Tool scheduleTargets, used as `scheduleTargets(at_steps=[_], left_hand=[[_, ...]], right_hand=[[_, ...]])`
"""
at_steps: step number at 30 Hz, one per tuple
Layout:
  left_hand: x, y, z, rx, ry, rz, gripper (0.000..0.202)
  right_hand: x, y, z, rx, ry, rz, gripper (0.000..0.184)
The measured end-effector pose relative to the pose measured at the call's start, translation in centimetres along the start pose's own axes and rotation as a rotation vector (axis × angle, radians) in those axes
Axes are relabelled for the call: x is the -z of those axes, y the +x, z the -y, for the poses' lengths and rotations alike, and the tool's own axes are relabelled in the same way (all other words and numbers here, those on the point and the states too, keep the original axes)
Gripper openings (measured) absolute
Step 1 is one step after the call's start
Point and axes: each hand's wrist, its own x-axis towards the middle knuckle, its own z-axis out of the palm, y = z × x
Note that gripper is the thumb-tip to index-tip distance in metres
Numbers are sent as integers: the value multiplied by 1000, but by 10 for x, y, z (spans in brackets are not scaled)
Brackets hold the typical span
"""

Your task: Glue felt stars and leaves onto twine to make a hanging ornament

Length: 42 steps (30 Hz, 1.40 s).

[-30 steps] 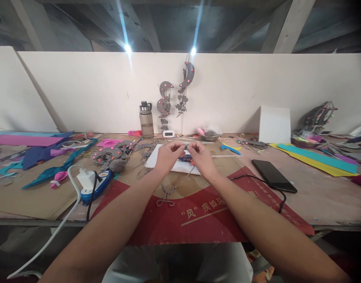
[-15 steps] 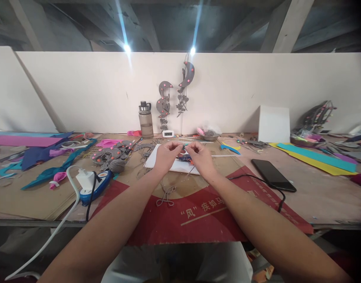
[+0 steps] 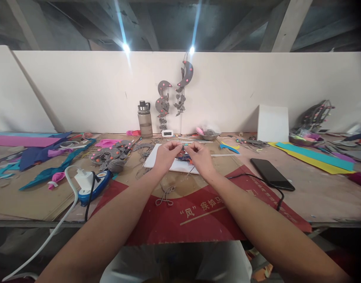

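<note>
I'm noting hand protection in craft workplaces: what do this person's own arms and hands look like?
The left hand and right hand are ungloved. The left forearm and right forearm are bare, with no sleeve in view, and neither shows a watch or bracelet. Any rings are too small to tell.

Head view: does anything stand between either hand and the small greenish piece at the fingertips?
Nothing visible does: the left hand and right hand meet at the small greenish piece; the dark blue item shows lower, blocking neither.
</note>
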Motion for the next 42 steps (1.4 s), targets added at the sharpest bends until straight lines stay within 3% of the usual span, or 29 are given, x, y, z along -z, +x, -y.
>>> scheduleTargets(at_steps=[11, 16, 20, 30, 42], left_hand=[[-1, 0, 3, -9, -10, 19, 16], [1, 0, 3, -13, -26, 22, 15], [1, 0, 3, 3, -25, 25, 16], [-1, 0, 2, 60, -121, 101, 26], [2, 2, -5, 130, -75, 68, 19]], right_hand=[[-1, 0, 0, -37, -10, -15, 25], [-2, -1, 3, -35, 36, -80, 23], [-1, -1, 3, 12, 14, -20, 18], [-1, -1, -1, -33, 40, -50, 18], [-3, -4, -4, -8, -11, 15, 20]])
